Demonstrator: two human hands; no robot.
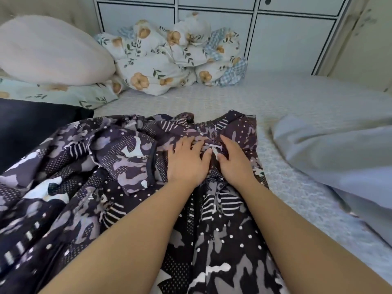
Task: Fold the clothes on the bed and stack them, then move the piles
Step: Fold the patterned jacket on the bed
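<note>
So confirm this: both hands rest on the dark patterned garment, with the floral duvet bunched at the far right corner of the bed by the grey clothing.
One detail is wrong. The head view shows the floral duvet bunched at the far middle of the bed, beside the pink pillow, well away from the grey clothing at the right. Both the left hand and right hand do rest on the dark patterned garment.

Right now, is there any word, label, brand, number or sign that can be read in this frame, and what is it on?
None can be read.
The patterned garment under the left hand and right hand shows only camouflage shapes, dots and stripes.
The pale tag between the hands is too blurred to read.
The floral quilt and cabinet doors carry no text.
</note>
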